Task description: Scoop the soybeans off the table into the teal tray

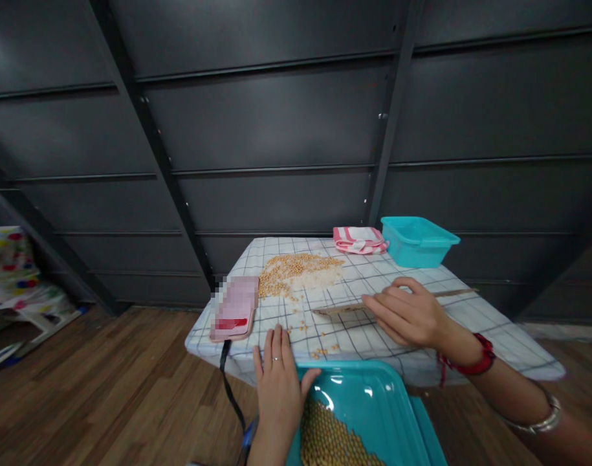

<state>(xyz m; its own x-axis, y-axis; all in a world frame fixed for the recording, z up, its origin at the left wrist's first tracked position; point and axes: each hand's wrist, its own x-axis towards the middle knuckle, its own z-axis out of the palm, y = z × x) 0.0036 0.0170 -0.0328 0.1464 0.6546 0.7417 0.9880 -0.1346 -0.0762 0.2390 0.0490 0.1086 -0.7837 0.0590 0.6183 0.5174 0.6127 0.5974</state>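
My left hand grips the far left rim of a teal tray held against the table's near edge; yellow beans lie in the tray. My right hand rests on a long wooden stick that lies flat across the checked tablecloth; the fingers curl over it. A pile of yellow beans mixed with white grains sits on the cloth beyond the stick. A few loose beans lie near the table's edge by my left hand.
A pink phone with a dark strap lies at the table's left front corner. A teal tub and a folded pink-striped cloth stand at the back. Dark metal wall panels rise behind. Colourful items lie on the wooden floor, left.
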